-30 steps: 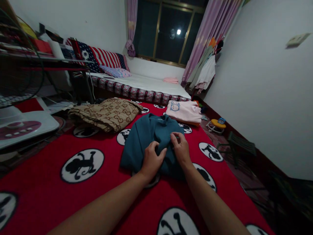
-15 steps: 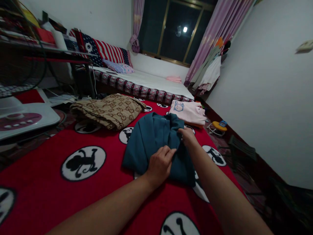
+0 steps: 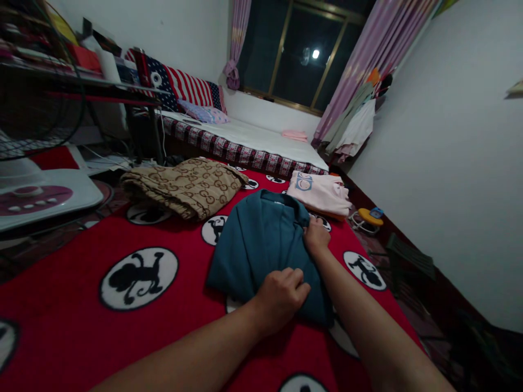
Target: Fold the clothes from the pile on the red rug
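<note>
A teal collared jacket (image 3: 261,234), folded into a compact shape, lies on a red blanket (image 3: 171,337) printed with black monkey figures in white ovals. My left hand (image 3: 284,294) is closed on the front of the jacket near its lower middle, knuckles up. At the collar's right side my right hand (image 3: 316,235) grips the jacket's edge, its fingertips partly hidden. The collar stands open at the far end, with a small pale label inside.
Brown patterned folded cloth (image 3: 188,188) lies to the left, pale pink folded clothes (image 3: 321,193) at the far right. Beyond stands a bed (image 3: 253,136). A white fan base (image 3: 49,196) is at left, a yellow stool (image 3: 370,216) at right.
My left hand has moved down and slightly right along the jacket front. My right hand has shifted slightly outward, and the collar is spread wider and smoother.
</note>
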Demonstrator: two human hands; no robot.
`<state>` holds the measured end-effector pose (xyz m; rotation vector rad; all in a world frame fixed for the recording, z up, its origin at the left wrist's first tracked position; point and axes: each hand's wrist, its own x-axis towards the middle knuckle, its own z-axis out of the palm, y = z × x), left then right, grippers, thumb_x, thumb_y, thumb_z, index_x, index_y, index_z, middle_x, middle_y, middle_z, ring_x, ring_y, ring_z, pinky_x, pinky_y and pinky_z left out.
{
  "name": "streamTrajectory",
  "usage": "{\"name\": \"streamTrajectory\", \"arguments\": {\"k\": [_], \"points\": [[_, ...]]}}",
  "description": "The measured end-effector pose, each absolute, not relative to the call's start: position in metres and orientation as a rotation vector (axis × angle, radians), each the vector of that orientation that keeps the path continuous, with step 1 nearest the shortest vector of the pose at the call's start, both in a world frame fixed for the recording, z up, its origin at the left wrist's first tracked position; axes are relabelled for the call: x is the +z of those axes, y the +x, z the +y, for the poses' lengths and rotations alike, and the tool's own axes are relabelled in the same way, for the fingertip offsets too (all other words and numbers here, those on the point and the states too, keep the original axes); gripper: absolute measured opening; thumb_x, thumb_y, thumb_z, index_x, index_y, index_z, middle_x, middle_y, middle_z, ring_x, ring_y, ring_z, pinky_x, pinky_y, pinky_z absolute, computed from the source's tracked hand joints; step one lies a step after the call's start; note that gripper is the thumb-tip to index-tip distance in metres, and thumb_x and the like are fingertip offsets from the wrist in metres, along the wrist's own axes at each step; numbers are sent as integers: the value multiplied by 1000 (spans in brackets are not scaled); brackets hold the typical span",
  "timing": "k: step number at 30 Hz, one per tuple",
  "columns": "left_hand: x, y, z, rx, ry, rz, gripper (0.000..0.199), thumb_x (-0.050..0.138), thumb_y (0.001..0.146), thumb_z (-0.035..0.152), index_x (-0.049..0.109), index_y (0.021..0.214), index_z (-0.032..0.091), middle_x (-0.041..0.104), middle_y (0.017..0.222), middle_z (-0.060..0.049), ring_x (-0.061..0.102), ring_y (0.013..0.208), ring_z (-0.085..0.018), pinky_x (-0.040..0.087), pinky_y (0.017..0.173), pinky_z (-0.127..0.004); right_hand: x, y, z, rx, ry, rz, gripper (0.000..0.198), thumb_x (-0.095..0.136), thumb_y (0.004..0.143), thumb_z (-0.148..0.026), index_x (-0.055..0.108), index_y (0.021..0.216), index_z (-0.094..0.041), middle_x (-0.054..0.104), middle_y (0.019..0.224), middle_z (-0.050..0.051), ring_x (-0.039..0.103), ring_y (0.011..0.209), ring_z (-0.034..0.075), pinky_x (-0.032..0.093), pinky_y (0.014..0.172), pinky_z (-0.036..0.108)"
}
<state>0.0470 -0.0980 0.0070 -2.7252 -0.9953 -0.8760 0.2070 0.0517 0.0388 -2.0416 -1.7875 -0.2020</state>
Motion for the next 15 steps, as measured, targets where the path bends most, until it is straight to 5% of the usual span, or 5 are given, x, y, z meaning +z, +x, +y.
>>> {"name": "streamTrajectory", "arguments": {"k": [4,8,15], "points": [[5,48,-97,-926,-2753,-1002,8,53,89,17,57,83,20,57,81,-2,54,74,-17,42,59,-28,50,190,44,-535,-1843,-1969,46,53,83,-15,54,129,-16,50,133,20,49,118,36,41,94,50],[7,45,-95,-1002,-2786,-996,15,50,92,22,60,81,20,58,77,-1,54,72,-17,42,59,-28,40,179,31,-318,-1481,-2213,43,50,90,-29,51,132,-17,52,136,13,47,124,25,36,104,39],[13,37,-92,-1414,-2944,-1028,21,48,94,27,67,101,18,64,95,-5,60,89,-15,48,81,-27,7,179,29,-125,-1701,-2316,46,38,97,-38,48,137,-17,46,145,12,40,134,25,33,108,44]]}}
